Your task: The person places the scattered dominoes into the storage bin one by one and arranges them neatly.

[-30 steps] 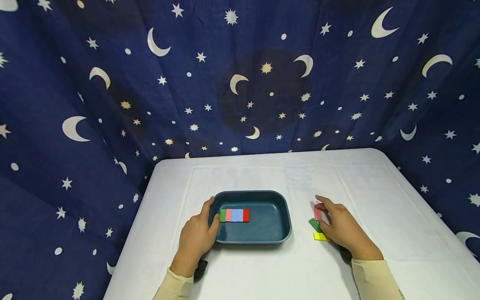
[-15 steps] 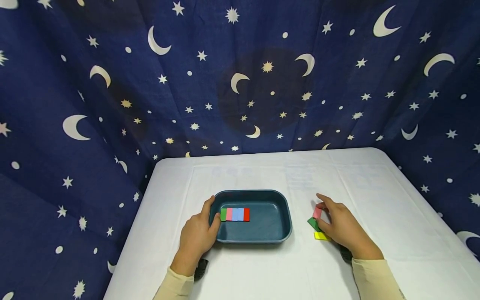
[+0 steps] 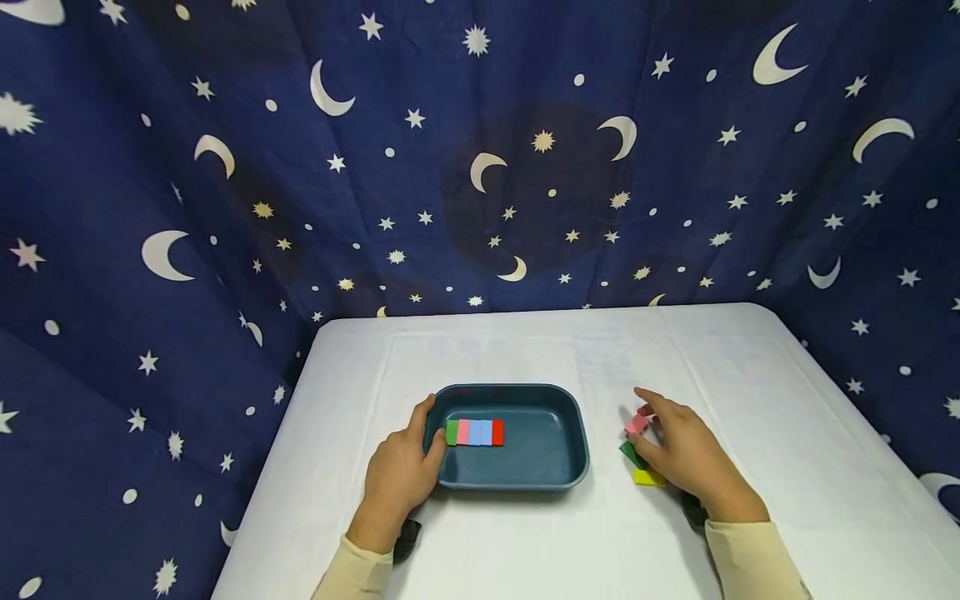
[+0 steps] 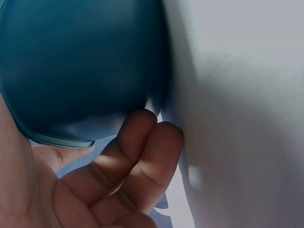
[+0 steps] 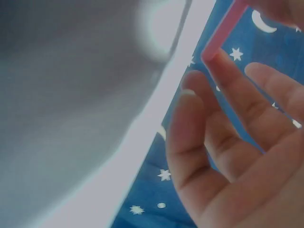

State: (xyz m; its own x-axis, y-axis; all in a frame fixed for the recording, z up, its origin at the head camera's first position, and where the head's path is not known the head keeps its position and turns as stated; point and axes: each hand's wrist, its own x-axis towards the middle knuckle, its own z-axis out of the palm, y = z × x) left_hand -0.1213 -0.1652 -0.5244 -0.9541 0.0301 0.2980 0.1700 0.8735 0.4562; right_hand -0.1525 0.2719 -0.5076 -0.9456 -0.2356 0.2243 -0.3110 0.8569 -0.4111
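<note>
A dark teal tray point(image 3: 543, 454) lies on the white table. My left hand point(image 3: 399, 468) grips its left side, thumb at the rim; in the left wrist view some fingers point(image 4: 159, 154) bend against the tray's outer wall point(image 4: 80, 61). Inside the tray runs a row of small flat tiles: green point(image 3: 452, 432), pink point(image 3: 463, 432), two light blue point(image 3: 480, 432) and red point(image 3: 498, 432). To the tray's right, my right hand point(image 3: 692, 454) pinches a pink tile point(image 3: 637, 424) by its ends; the right wrist view shows this pink tile point(image 5: 223, 31) edge-on.
Below the right hand's fingers, a dark green tile point(image 3: 633, 455) and a yellow tile point(image 3: 649, 477) lie on the white-covered table point(image 3: 525, 550). A dark blue curtain point(image 3: 420, 183) with moons and stars hangs behind the table and along its sides.
The pink tile in my right hand has turned to a slant. My left hand stays on the tray. The whole head view has shifted slightly.
</note>
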